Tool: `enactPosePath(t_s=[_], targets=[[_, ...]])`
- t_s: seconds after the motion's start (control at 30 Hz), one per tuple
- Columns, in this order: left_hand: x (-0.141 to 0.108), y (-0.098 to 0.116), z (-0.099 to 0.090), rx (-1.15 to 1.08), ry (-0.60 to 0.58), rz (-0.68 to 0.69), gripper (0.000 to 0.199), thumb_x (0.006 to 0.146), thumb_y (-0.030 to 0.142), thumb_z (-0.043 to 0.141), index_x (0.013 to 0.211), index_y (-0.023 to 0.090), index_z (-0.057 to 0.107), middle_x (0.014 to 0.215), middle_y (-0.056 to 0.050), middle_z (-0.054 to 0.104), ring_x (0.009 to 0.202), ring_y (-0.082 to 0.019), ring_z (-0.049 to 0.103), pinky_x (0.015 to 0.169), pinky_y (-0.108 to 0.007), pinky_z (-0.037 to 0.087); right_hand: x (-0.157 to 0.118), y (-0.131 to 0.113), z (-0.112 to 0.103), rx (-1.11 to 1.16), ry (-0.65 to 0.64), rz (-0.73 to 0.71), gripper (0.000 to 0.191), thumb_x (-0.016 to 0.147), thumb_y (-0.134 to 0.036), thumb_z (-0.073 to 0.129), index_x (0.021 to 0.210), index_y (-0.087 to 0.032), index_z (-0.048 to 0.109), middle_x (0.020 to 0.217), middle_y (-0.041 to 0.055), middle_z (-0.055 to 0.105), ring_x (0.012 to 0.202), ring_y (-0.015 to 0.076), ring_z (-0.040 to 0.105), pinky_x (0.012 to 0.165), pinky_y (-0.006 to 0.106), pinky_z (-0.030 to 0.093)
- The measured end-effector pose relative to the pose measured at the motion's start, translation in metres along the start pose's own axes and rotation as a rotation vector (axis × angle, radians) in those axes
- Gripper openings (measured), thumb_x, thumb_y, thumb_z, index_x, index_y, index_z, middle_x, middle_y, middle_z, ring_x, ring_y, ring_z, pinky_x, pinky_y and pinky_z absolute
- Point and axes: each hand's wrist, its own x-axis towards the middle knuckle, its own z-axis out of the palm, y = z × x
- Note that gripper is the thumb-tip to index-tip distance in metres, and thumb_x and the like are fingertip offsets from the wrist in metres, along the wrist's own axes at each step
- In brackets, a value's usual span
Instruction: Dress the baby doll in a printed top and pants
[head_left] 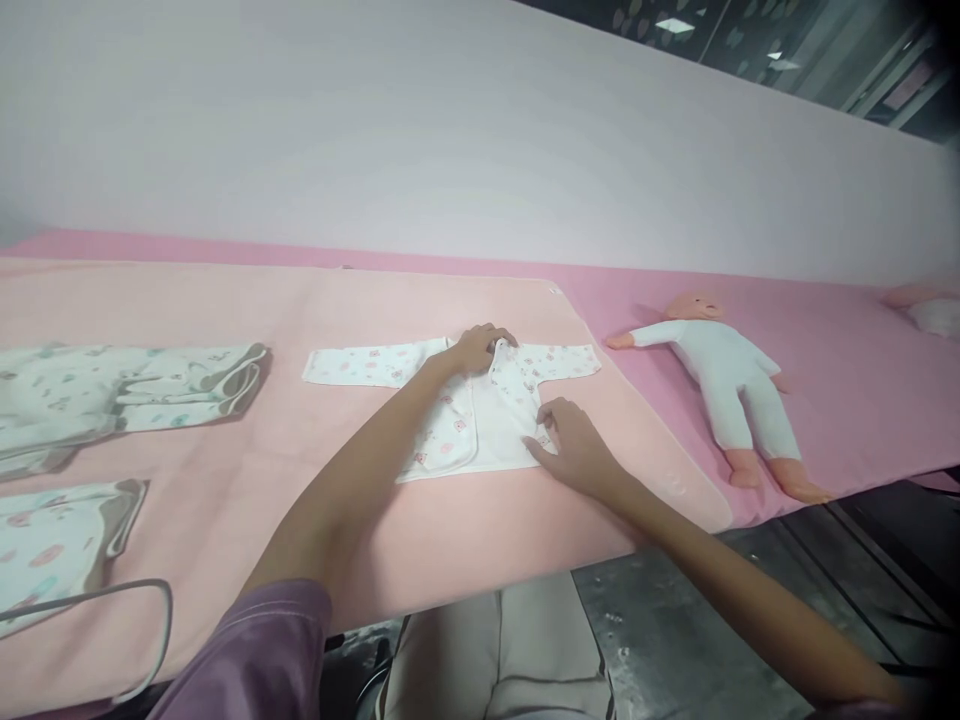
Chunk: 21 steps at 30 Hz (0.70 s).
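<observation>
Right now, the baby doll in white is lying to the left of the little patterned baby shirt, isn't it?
Not left: the head view shows the baby doll in white lying to the right of the little patterned baby shirt.

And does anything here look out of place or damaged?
No spill or damage shows. The doll lies aslant on the pink cover, one foot at its near edge, mildly askew. The small jacket lies open, probably just from handling.
</observation>
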Motion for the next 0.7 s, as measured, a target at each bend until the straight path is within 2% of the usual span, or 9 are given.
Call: enactPosePath(t_s=[0.07, 0.13, 0.23, 0.33, 0.43, 0.5, 0.7], targets=[[-0.003, 0.003, -0.002, -0.057, 0.003, 0.000, 0.044, 0.086, 0.023, 0.062, 0.122, 0.034, 0.083, 0.111, -0.007, 0.064, 0.098, -0.025, 0.065, 0.111, -0.046, 0.053, -0.007, 0.000, 0.004, -0.070, -0.001, -0.049, 0.028, 0.098, -0.042, 0.074, 0.112, -0.023, 0.058, 0.105, 0.0075, 0.066, 0.100, 0.0283, 0.062, 0.096, 0.046, 0.049], [-0.005, 0.004, -0.003, -0.095, 0.010, -0.003, 0.042, 0.083, 0.018, 0.061, 0.115, 0.032, 0.084, 0.115, -0.008, 0.064, 0.094, -0.023, 0.064, 0.105, -0.044, 0.056, -0.012, -0.003, 0.008, -0.140, 0.028, -0.081, 0.030, 0.096, -0.043, 0.076, 0.114, -0.023, 0.060, 0.113, 0.0102, 0.067, 0.104, 0.0304, 0.060, 0.096, 0.048, 0.048], [-0.004, 0.000, -0.003, -0.102, 0.022, -0.010, 0.040, 0.080, 0.016, 0.062, 0.110, 0.030, 0.083, 0.121, -0.008, 0.067, 0.099, -0.024, 0.064, 0.103, -0.043, 0.057, -0.013, -0.010, 0.016, -0.195, 0.098, -0.069, 0.030, 0.096, -0.044, 0.077, 0.113, -0.024, 0.062, 0.117, 0.0126, 0.065, 0.105, 0.0322, 0.058, 0.095, 0.049, 0.048], [-0.003, -0.006, -0.002, -0.098, 0.011, -0.003, 0.038, 0.076, 0.015, 0.063, 0.106, 0.027, 0.082, 0.125, -0.008, 0.067, 0.104, -0.024, 0.066, 0.101, -0.042, 0.059, -0.010, -0.015, 0.019, -0.201, 0.101, -0.093, 0.022, 0.101, -0.041, 0.075, 0.109, -0.023, 0.063, 0.118, 0.0131, 0.065, 0.106, 0.0315, 0.057, 0.095, 0.047, 0.049], [-0.004, -0.012, -0.004, -0.138, -0.004, 0.000, 0.035, 0.072, 0.015, 0.062, 0.101, 0.024, 0.079, 0.128, -0.009, 0.067, 0.100, -0.022, 0.066, 0.091, -0.037, 0.061, -0.006, -0.017, 0.016, -0.214, 0.045, -0.181, 0.011, 0.106, -0.033, 0.070, 0.106, -0.022, 0.066, 0.125, 0.0141, 0.066, 0.115, 0.0320, 0.058, 0.097, 0.046, 0.047], [-0.006, -0.014, -0.007, -0.169, -0.014, 0.000, 0.034, 0.070, 0.015, 0.061, 0.100, 0.023, 0.076, 0.129, -0.009, 0.067, 0.097, -0.020, 0.065, 0.086, -0.034, 0.061, -0.004, -0.017, 0.012, -0.211, -0.031, -0.218, 0.008, 0.108, -0.030, 0.067, 0.107, -0.022, 0.066, 0.125, 0.0132, 0.069, 0.114, 0.0302, 0.059, 0.096, 0.044, 0.045], [-0.013, -0.014, -0.025, -0.244, -0.052, 0.009, 0.041, 0.064, 0.013, 0.061, 0.101, 0.023, 0.074, 0.131, -0.009, 0.069, 0.098, -0.020, 0.065, 0.088, -0.034, 0.058, 0.014, -0.019, -0.002, -0.154, -0.312, -0.223, 0.018, 0.114, -0.038, 0.063, 0.113, -0.021, 0.062, 0.113, 0.0069, 0.073, 0.101, 0.0238, 0.063, 0.096, 0.039, 0.040]])
